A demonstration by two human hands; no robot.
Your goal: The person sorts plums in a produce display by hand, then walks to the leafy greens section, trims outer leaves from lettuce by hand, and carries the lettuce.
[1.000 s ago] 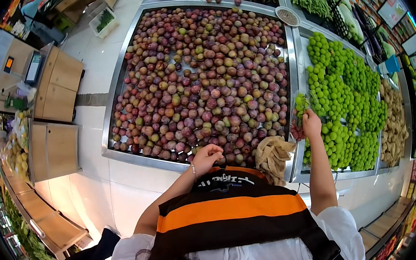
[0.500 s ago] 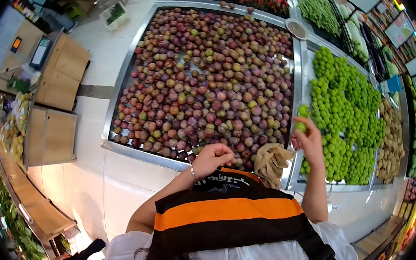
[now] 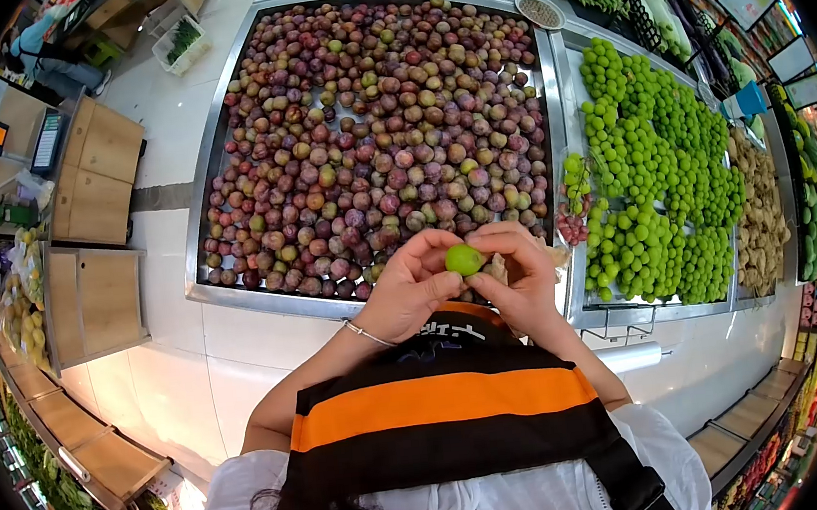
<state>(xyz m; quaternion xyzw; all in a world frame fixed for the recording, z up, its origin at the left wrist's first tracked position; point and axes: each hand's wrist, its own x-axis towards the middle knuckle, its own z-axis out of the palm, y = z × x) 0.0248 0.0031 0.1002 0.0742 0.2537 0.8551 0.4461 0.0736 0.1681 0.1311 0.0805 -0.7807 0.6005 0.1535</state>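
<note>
A single green fruit (image 3: 464,259) is between my two hands, over the near edge of the tray of plums (image 3: 377,130). My left hand (image 3: 412,286) touches its left side with curled fingers and thumb, a bracelet on the wrist. From the right, my right hand (image 3: 517,274) pinches the same fruit. Behind my right hand, the brown cloth (image 3: 558,254) is mostly hidden. To the right lies a tray heaped with green fruit (image 3: 655,162), and small red fruit (image 3: 573,224) sit at its left edge.
A small round dish (image 3: 540,12) stands at the trays' back corner. Brown roots (image 3: 756,212) lie at the right. Wooden cabinets (image 3: 96,295) stand to the left across the floor. A person (image 3: 55,58) is at the far upper left, near a white crate (image 3: 182,43).
My right hand has moved left from the green fruit tray with one green fruit. My left hand has come up to meet it, and both now touch the fruit.
</note>
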